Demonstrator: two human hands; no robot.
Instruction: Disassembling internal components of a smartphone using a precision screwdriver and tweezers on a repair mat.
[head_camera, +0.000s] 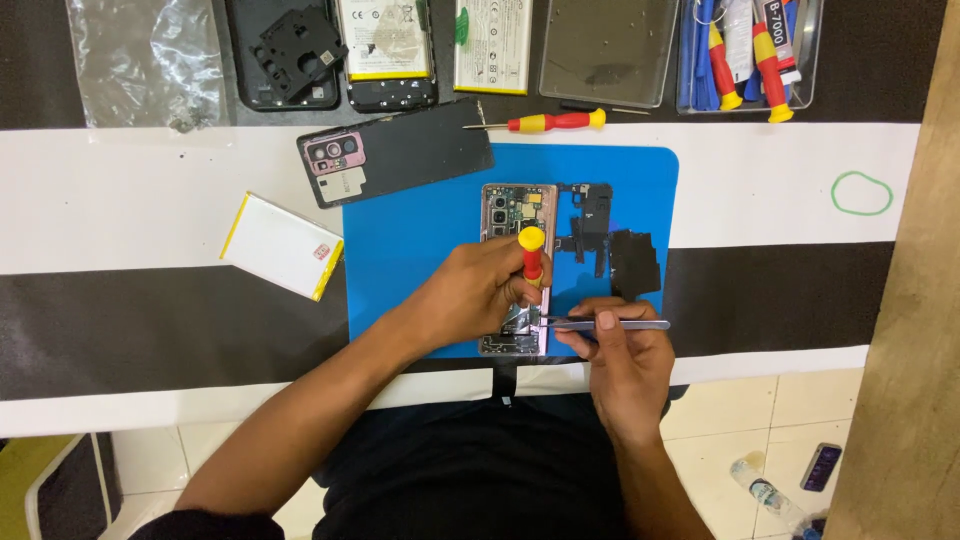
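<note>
Now the left hand grips a red screwdriver over the opened phone, the right hand pinching tweezers

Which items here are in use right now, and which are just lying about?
In use: opened phone, red-and-yellow screwdriver in left hand, tweezers in right hand, blue mat.

Lying about: back cover, white battery, second screwdriver, green rubber band.

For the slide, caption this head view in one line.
Left hand holds a red-and-yellow screwdriver, right hand metal tweezers, over an opened smartphone on a blue mat.
</note>
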